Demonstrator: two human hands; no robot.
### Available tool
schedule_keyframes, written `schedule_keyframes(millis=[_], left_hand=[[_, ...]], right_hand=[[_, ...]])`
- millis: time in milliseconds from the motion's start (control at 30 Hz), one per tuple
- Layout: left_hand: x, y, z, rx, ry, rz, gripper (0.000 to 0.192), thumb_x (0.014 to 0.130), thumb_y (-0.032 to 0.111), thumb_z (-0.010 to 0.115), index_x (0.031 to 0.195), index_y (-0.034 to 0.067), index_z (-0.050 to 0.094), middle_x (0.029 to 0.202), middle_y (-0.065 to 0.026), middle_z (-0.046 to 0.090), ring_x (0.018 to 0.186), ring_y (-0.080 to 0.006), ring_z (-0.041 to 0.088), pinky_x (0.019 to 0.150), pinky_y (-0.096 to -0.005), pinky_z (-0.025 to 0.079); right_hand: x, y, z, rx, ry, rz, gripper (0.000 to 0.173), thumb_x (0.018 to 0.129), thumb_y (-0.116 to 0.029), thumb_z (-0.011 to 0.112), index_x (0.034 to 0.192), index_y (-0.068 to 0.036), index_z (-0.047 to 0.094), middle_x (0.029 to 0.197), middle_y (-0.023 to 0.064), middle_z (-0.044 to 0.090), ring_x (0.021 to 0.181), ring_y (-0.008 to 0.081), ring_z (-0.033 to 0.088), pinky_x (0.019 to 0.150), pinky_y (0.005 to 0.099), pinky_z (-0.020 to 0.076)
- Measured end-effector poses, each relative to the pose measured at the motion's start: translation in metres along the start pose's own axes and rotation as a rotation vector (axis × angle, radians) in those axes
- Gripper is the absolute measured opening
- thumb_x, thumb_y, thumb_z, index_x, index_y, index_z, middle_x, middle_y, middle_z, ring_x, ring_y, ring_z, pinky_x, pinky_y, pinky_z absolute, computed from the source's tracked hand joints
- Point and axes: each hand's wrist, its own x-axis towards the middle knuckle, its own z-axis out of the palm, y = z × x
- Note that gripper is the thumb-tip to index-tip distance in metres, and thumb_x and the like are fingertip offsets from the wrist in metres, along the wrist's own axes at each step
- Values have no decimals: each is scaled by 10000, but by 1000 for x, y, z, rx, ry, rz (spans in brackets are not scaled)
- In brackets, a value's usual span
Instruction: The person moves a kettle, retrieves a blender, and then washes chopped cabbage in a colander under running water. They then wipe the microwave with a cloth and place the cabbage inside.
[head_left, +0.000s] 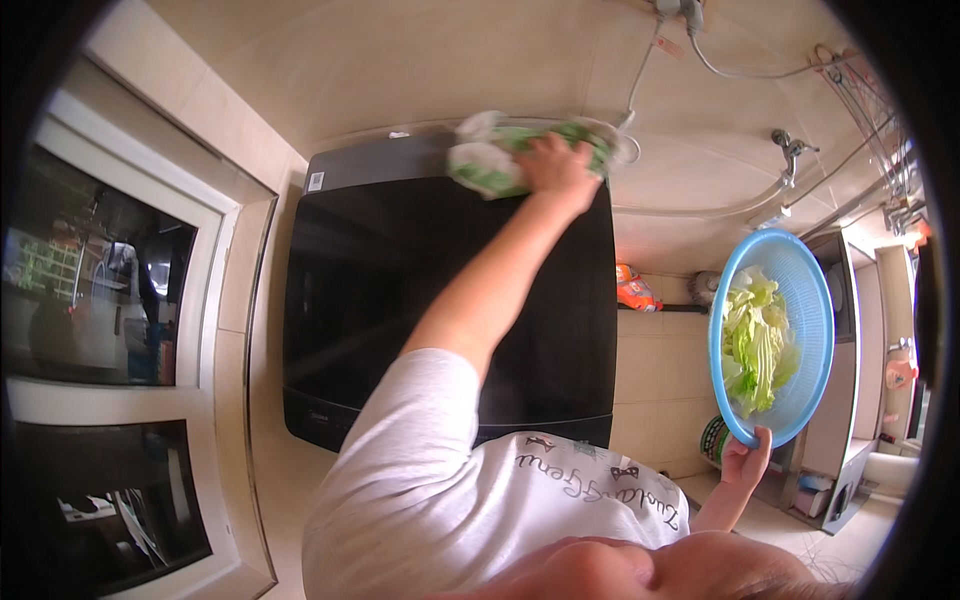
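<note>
My left hand (559, 172) lies on a green and white cloth (487, 161), its fingers spread over the bunched fabric. Both are blurred. The cloth rests at the back right of a top-loading washing machine (375, 277), across its grey rear panel (367, 163) and the edge of its glossy black lid. Off to the right, my right hand (748, 459) grips the near rim of a light blue plastic colander (814, 375), thumb over the edge. Torn pale green leaves (757, 337), like lettuce or cabbage, lie inside it. The colander is tilted and held up beside the machine.
A tiled wall runs behind the machine, with plugs (679, 9), a cord and a tap (791, 154). Wire hangers (862, 97) hang at upper right. An orange bag (636, 289) sits right of the machine. A white-framed window or glazed door (210, 315) borders the left.
</note>
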Motion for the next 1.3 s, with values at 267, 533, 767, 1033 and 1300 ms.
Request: schedule_keyframes(millis=[267,533,767,1033,1300], left_hand=[[-54,-1,0,-388,182,552,462,600,400,804,999,194,696,1189,-43,530,1156,-253,489,921,-478,370],[-109,-208,-37,17,302,-13,612,720,450,746,1186,75,616,1332,-110,502,1238,-311,464,1033,-433,375],[-155,-275,-72,239,83,-801,661,783,576,588,1347,245,493,1446,-112,358,1322,-334,359,1013,-576,332],[-122,-46,-30,113,127,-52,527,757,481,665,1191,185,620,1323,-122,412,1252,-346,375,983,-591,311],[-282,19,-59,-311,-55,408,587,556,336,849,1102,189,690,1334,-94,416,1287,-303,366,1034,-566,276]], right_hand=[[-17,-17,3,-32,-139,-114,72,886,-79,535,946,-42,550,812,59,627,542,94,544,380,186,421],[-10,-17,-23,-30,-192,-93,231,868,-58,541,1091,0,529,963,87,610,616,112,547,385,181,379],[-10,-13,-27,-85,-43,-51,138,856,-46,558,985,-4,534,828,59,585,561,101,515,387,184,376],[23,-16,-22,-70,-89,50,102,857,-33,561,946,-27,513,822,56,581,553,104,505,404,193,390],[28,-30,7,-131,-195,50,207,852,-29,554,1052,15,528,926,77,605,598,108,537,403,184,399]])
